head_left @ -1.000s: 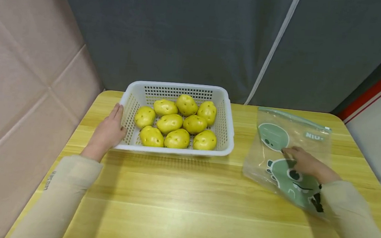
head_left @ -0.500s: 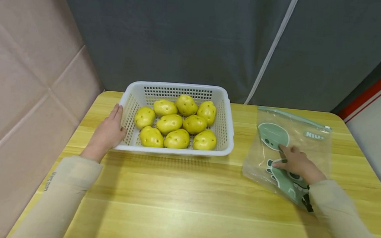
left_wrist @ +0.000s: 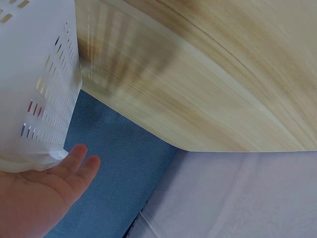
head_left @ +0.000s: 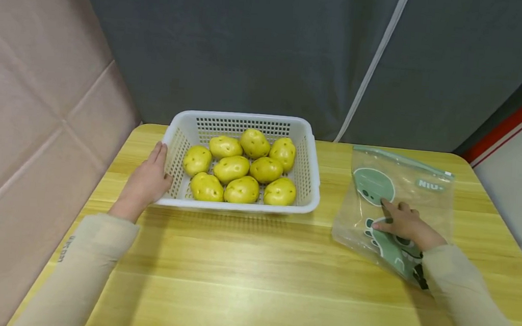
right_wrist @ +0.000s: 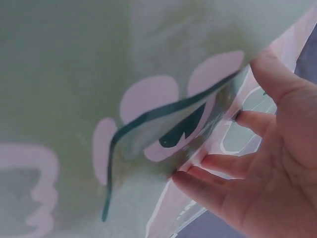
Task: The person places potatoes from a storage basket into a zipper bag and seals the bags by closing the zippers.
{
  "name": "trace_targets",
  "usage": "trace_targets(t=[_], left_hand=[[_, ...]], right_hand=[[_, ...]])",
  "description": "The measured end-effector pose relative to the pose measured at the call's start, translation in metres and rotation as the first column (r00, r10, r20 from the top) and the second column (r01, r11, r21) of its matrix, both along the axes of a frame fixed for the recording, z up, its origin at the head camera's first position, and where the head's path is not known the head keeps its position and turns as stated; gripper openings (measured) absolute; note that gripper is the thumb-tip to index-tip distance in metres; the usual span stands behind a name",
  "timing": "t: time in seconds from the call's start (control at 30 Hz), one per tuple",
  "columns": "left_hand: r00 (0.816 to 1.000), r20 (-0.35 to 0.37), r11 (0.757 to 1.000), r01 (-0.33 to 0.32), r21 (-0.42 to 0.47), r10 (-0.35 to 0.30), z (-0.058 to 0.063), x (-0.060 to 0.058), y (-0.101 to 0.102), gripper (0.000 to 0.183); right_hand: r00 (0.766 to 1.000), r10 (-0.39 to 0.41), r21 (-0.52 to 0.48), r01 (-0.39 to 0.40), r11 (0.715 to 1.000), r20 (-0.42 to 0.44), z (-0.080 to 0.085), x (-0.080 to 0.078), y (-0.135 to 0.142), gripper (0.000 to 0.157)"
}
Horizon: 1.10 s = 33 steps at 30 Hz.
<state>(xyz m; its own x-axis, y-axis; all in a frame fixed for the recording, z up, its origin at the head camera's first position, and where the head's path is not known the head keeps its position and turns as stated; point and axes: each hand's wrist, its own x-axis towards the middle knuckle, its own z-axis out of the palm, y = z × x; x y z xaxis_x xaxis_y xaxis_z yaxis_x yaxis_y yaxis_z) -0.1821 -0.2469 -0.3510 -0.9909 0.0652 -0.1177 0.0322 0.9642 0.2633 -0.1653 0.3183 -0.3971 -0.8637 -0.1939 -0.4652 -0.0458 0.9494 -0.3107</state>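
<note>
A white plastic basket full of small square holes stands on the table, with several yellow potatoes inside. My left hand rests at its left end, fingers straight along the outside and thumb over the rim. In the left wrist view, the fingertips extend past the rim's edge. On the right lies a clear zip bag printed with green cartoon faces, its zip strip at the far side. My right hand touches the bag's top surface with spread fingers. The right wrist view shows the printed film bulging beside the thumb.
The wooden table ends at a dark grey curtain behind the basket. A pale quilted panel borders the left side. Beyond the right edge is a white panel with a red stripe.
Over the last second my right hand has shifted slightly left on the bag, and its thumb and fingers have spread apart. My left hand and the basket have stayed in place.
</note>
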Motion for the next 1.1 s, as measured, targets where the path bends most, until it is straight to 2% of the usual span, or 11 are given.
trace_targets(t=[0.33, 0.6, 0.8, 1.1], left_hand=[[1.000, 0.001, 1.000, 0.005, -0.001, -0.005, 0.001, 0.000, 0.001, 0.078], [1.000, 0.004, 1.000, 0.004, 0.002, -0.004, 0.002, 0.001, 0.001, 0.077], [1.000, 0.003, 1.000, 0.004, 0.003, -0.004, 0.002, 0.001, 0.000, 0.077], [1.000, -0.004, 1.000, 0.011, -0.001, -0.011, 0.000, 0.000, 0.000, 0.078]], right_hand=[[1.000, 0.016, -0.024, -0.016, 1.000, -0.005, -0.001, 0.001, 0.004, 0.096], [0.996, 0.077, -0.034, -0.079, 0.996, -0.052, -0.001, -0.002, 0.009, 0.096], [0.994, 0.088, -0.059, -0.092, 0.994, -0.058, -0.003, -0.004, 0.015, 0.095], [0.986, 0.137, -0.126, -0.149, 0.981, -0.099, -0.004, -0.007, 0.023, 0.092]])
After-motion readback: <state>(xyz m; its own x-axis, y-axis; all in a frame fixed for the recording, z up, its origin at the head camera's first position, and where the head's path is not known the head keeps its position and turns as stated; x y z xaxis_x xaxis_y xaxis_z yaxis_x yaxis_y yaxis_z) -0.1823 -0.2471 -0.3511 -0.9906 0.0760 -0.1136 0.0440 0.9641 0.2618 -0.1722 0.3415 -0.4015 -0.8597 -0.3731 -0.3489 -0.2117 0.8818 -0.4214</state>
